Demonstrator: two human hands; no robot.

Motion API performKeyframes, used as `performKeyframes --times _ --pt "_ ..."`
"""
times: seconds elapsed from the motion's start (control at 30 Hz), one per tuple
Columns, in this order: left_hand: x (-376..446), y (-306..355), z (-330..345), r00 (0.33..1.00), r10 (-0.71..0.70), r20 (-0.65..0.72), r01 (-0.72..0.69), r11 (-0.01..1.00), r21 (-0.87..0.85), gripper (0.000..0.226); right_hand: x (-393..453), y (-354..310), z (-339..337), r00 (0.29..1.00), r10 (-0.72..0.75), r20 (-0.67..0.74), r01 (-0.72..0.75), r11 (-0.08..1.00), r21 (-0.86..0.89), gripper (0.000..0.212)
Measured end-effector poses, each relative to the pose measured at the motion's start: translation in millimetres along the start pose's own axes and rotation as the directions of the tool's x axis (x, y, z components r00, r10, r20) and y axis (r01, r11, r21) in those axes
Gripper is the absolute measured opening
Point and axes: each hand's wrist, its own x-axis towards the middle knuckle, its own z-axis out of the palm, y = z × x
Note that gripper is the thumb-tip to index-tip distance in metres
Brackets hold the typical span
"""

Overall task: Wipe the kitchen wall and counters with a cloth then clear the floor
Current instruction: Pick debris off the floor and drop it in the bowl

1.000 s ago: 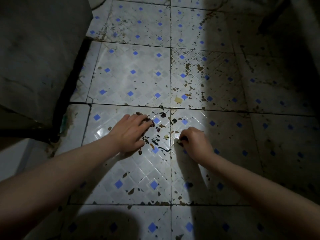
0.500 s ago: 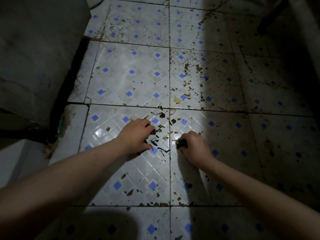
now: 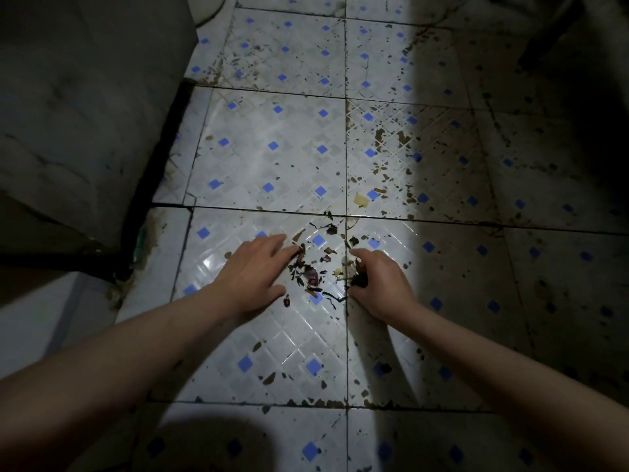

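Lying between both hands' fingers point(image 3: 286, 245): scraps point(image 3: 311, 275).

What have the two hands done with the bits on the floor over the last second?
The left hand slid right, sweeping scraps into a tighter pile. The right hand stayed put, still gripping a dark clump of debris. The yellow scrap and the floor's other spots have not moved.
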Motion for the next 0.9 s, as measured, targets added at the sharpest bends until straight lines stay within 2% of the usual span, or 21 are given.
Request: performKeyframes --times 0.03,0.1,0.2,0.27,0.37,0.47,0.57,0.67,0.77,0.9 --pt "0 -2 -1 1.0 -0.019 0.017 0.019 1.0 0.005 0.081 1 -2 0 1.0 0.014 0.015 -0.014 0.998 -0.054 0.07" --pt "2 -2 0 0.996 -0.068 0.062 0.067 0.998 0.015 0.09 2 -4 0 0.997 0.075 0.022 -0.072 0.989 -0.126 0.071" --pt "8 3 2 0.969 -0.195 0.149 0.197 0.98 0.002 0.103 2 -2 1 0.987 0.159 -0.006 -0.159 0.978 -0.137 0.051" --pt "10 7 3 0.954 -0.227 0.197 0.231 0.973 0.004 0.1 0 -2 5 0.985 0.171 -0.009 -0.171 0.979 -0.112 0.036" --pt "7 10 5 0.962 -0.192 0.194 0.205 0.977 -0.051 0.087 -5 -5 13 0.997 0.075 -0.015 -0.076 0.996 -0.04 0.022" --pt "-2 18 10 0.98 -0.111 0.163 0.135 0.981 -0.141 0.077 -10 -8 17 0.999 -0.048 0.025 0.048 0.999 -0.022 0.032" --pt "-7 26 13 0.992 -0.014 0.122 0.041 0.974 -0.222 0.071 -10 -8 12 0.997 -0.081 0.001 0.081 0.997 0.007 0.034" --pt "-9 21 12 0.997 0.024 0.071 -0.011 0.983 -0.183 0.066 -5 0 7 0.996 -0.079 -0.046 0.078 0.997 -0.021 0.024" --pt "-10 10 8 0.998 -0.047 0.045 0.052 0.991 -0.123 0.06 -1 6 4 0.997 -0.016 -0.08 0.013 0.999 -0.039 0.026" --pt "-18 9 17 0.995 -0.037 0.095 0.043 0.998 -0.055 0.059 -4 5 8 1.0 -0.013 -0.019 0.012 0.999 -0.047 0.021"
